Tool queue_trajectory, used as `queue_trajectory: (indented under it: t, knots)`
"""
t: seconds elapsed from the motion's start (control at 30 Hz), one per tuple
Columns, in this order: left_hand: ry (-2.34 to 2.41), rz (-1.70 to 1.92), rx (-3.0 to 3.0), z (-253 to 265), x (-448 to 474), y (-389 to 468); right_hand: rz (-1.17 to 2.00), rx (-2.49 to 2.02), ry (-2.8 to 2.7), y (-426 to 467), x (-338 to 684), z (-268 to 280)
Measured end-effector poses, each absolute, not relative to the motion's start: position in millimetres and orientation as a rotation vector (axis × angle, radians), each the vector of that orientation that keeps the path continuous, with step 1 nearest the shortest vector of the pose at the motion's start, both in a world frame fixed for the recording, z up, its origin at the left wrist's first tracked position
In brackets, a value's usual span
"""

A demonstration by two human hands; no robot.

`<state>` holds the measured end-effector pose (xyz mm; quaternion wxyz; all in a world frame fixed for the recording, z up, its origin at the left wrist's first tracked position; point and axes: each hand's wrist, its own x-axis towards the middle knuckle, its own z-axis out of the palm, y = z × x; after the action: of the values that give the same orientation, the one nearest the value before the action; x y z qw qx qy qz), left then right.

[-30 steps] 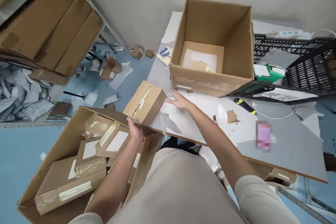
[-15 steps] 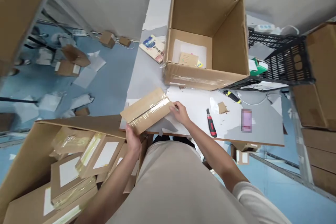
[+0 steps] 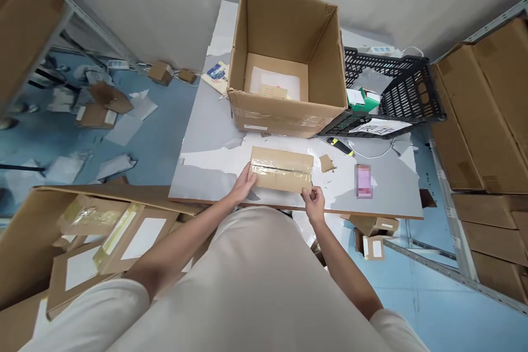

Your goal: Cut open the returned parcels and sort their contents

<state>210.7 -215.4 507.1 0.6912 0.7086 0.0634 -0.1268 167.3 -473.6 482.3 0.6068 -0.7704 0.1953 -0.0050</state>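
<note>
A flat brown cardboard package (image 3: 281, 169) with clear tape along its middle seam is held low over the front of the white table (image 3: 198, 176). My left hand (image 3: 243, 182) grips its left end. My right hand (image 3: 314, 201) has closed fingers at its lower right corner. A torn cardboard scrap (image 3: 327, 163) lies just right of the package. Beyond that is a yellow-and-black box cutter (image 3: 340, 146). No red box cutter shows now; the package or my right hand may cover it.
A large open carton (image 3: 289, 115) with papers inside stands behind the package. A black plastic crate (image 3: 412, 88) is beside it. A pink blurred object (image 3: 364, 181) lies at the right. To the lower left, a big box (image 3: 103, 193) holds several taped packages. Shelving with cartons (image 3: 466, 121) stands right.
The package has moved right and turned from slanted to nearly level. Both hands went with it, and the right hand is now at its lower corner. The red box cutter has gone from sight.
</note>
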Motion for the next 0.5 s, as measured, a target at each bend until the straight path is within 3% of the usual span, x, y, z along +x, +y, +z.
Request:
queue_trajectory:
  t: [0.5]
  knots:
    - [0.121,-0.314,1.789,441.2,195.3,-203.7,0.391,-1.78,0.265,-508.3,174.0,431.8]
